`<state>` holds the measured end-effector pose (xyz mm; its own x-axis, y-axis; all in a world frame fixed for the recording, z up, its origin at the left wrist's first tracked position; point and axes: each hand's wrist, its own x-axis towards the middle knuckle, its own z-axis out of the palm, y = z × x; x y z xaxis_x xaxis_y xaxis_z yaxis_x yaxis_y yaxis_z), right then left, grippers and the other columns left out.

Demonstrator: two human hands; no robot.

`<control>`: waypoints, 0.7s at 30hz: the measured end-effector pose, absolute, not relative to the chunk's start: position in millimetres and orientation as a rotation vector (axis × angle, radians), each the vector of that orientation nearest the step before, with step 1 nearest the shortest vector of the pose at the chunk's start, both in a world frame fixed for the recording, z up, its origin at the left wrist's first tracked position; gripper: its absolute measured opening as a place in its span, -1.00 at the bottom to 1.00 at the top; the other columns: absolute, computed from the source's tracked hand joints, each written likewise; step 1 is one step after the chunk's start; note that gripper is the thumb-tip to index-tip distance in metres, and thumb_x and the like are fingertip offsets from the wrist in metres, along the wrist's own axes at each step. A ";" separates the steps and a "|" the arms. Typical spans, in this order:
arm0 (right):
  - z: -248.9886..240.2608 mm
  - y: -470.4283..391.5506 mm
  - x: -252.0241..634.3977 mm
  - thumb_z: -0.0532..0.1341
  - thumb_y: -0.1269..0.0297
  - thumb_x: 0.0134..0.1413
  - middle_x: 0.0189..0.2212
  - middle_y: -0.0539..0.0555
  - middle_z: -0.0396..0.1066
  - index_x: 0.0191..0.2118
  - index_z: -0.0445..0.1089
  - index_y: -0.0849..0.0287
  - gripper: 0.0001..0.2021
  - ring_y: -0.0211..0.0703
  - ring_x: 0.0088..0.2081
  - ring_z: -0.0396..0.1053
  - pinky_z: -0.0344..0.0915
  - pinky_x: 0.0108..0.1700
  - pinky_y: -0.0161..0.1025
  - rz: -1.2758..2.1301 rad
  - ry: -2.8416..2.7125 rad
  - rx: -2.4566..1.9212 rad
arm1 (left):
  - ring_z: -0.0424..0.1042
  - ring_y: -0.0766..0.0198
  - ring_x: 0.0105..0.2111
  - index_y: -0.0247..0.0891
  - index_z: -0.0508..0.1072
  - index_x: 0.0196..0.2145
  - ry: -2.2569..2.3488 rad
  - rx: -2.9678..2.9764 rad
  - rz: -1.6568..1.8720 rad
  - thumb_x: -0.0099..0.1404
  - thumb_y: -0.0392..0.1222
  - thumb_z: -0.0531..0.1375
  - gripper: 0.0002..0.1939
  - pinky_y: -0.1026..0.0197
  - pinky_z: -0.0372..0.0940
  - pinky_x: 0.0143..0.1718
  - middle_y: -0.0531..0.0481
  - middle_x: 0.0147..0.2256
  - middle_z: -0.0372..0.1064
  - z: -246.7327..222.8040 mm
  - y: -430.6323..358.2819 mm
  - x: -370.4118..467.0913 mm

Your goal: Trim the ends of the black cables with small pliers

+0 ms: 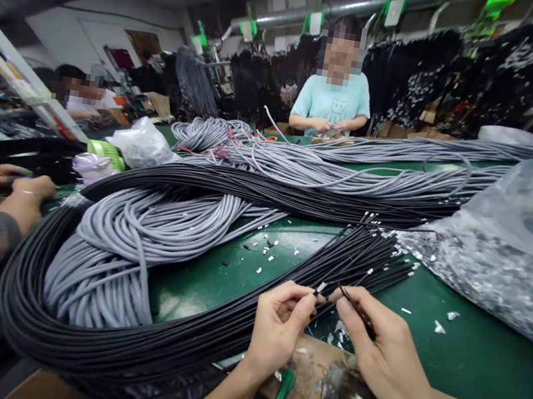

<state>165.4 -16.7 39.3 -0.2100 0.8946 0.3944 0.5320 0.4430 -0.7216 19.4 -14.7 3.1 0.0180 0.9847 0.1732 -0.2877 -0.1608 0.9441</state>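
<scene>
A: Hands status?

B: Left hand (279, 326) pinches a small white piece (320, 288) at the tip of a black wire (363, 259), thumb and forefinger closed on it. Right hand (375, 341) is closed on a thin black wire end, held pen-style, tip pointing at the left fingers. The two hands are near each other, fingertips almost meeting, not touching as far as I can tell.

A: Where's the wire bundle?

B: The black wire bundle (122, 345) loops wide across the green table (475, 354), its loose ends fanned out just above the hands. Many ends carry small white tips. A grey cable coil (129, 238) lies inside the black loop.

A: Under the hands?

B: A worn wooden board (319, 376) at the table edge, with a green strap (283, 394) hanging beside the left wrist. White scraps (266, 247) are scattered on the table (some on the board too).

A: Right side?

B: A clear plastic bag (499, 263) holding small pale bits, too small to identify.

A: Any labels, brands?

B: Nothing readable. Green-and-white tags (395, 11) hang from the overhead pipe, text too small. The person across the table wears a light blue shirt (332, 102) with a small cartoon print, no legible writing.

A: Others?

B: A co-worker's hands (16, 183) at the far left, resting on dark cable. More grey cables (403, 167) run across the far side of the table.
</scene>
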 end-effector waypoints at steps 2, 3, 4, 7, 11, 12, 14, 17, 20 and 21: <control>41.0 -18.3 163.1 0.06 0.27 0.23 -0.41 -0.05 0.40 -0.28 0.38 0.11 -0.84 -0.34 -0.40 0.35 0.26 -0.35 -0.42 0.570 -1.901 -1.165 | 0.06 0.54 -0.64 -0.37 0.49 -0.38 0.898 1.149 1.418 0.22 -0.07 0.17 -0.74 0.39 -0.01 -0.64 0.06 -0.54 0.20 2.5 -14.5 19.4; 41.5 -18.7 162.8 0.08 0.29 0.22 -0.42 -0.06 0.40 -0.30 0.38 0.11 -0.85 -0.34 -0.39 0.35 0.26 -0.34 -0.42 0.567 -1.898 -1.150 | 0.06 0.53 -0.65 -0.37 0.49 -0.38 0.901 1.161 1.407 0.23 -0.07 0.16 -0.73 0.39 -0.01 -0.64 0.06 -0.54 0.20 2.0 -14.4 19.2; 41.6 -18.8 163.1 0.11 0.30 0.20 -0.41 -0.06 0.40 -0.30 0.39 0.10 -0.88 -0.35 -0.38 0.36 0.26 -0.33 -0.43 0.558 -1.883 -1.144 | 0.06 0.53 -0.65 -0.37 0.49 -0.39 0.902 1.179 1.392 0.23 -0.07 0.15 -0.72 0.39 -0.01 -0.64 0.06 -0.54 0.20 1.3 -14.3 19.0; 40.9 -17.9 165.7 0.19 0.32 0.13 -0.38 -0.04 0.40 -0.23 0.42 0.11 -0.90 -0.34 -0.36 0.35 0.26 -0.33 -0.42 0.519 -1.813 -1.148 | 0.09 0.51 -0.65 -0.37 0.49 -0.40 0.900 1.265 1.344 0.26 -0.08 0.13 -0.71 0.37 0.02 -0.62 0.04 -0.53 0.24 0.0 -14.6 17.8; 41.3 -17.6 167.3 0.19 0.41 0.11 -0.47 -0.04 0.35 -0.30 0.44 0.15 -0.91 -0.37 -0.45 0.29 0.21 -0.43 -0.42 0.472 -1.819 -1.056 | 0.22 0.44 -0.57 -0.37 0.49 -0.41 0.910 1.336 1.313 0.27 -0.09 0.11 -0.72 0.36 0.13 -0.54 -0.01 -0.50 0.29 2.1 -16.2 16.8; 41.8 -17.9 166.8 0.18 0.44 0.10 -0.48 -0.04 0.34 -0.31 0.43 0.16 -0.90 -0.37 -0.47 0.27 0.20 -0.44 -0.41 0.454 -1.826 -1.043 | 0.27 0.41 -0.53 -0.37 0.48 -0.40 0.919 1.342 1.317 0.26 -0.09 0.12 -0.72 0.36 0.16 -0.52 -0.02 -0.50 0.30 2.8 -16.8 16.7; 42.7 -18.5 165.4 0.17 0.47 0.09 -0.48 -0.04 0.32 -0.32 0.41 0.17 -0.90 -0.37 -0.48 0.25 0.19 -0.45 -0.41 0.427 -1.837 -1.050 | 0.31 0.38 -0.50 -0.37 0.47 -0.39 0.953 1.366 1.344 0.25 -0.11 0.14 -0.75 0.36 0.19 -0.50 -0.02 -0.48 0.29 3.2 -18.1 16.8; 41.8 -20.3 163.6 0.16 0.50 0.06 -0.50 -0.05 0.28 -0.37 0.36 0.18 -0.91 -0.38 -0.51 0.22 0.16 -0.48 -0.41 0.393 -1.848 -1.082 | 0.28 0.40 -0.52 -0.35 0.45 -0.40 1.026 1.472 1.407 0.24 -0.16 0.15 -0.81 0.37 0.14 -0.55 0.01 -0.49 0.25 2.4 -19.5 17.7; 37.4 -23.8 162.9 0.17 0.55 0.00 -0.53 -0.06 0.24 -0.38 0.34 0.20 -0.89 -0.38 -0.53 0.21 0.16 -0.48 -0.40 0.251 -1.892 -1.044 | 0.27 0.39 -0.52 -0.33 0.43 -0.42 1.125 1.653 1.463 0.24 -0.24 0.13 -0.86 0.35 0.13 -0.54 0.02 -0.50 0.25 2.9 -20.2 19.6; 36.0 -25.2 162.8 0.16 0.55 -0.02 -0.52 -0.05 0.25 -0.36 0.34 0.20 -0.88 -0.37 -0.52 0.22 0.16 -0.47 -0.39 0.187 -1.928 -1.022 | 0.27 0.38 -0.52 -0.32 0.42 -0.42 1.169 1.736 1.478 0.24 -0.28 0.12 -0.88 0.34 0.13 -0.53 0.02 -0.50 0.26 3.5 -20.3 20.2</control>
<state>162.8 -25.2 36.0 -0.2361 0.7190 0.6537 0.5799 0.6440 -0.4990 20.2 -20.3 3.5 0.0068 0.8836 0.4682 0.2521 -0.4546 0.8543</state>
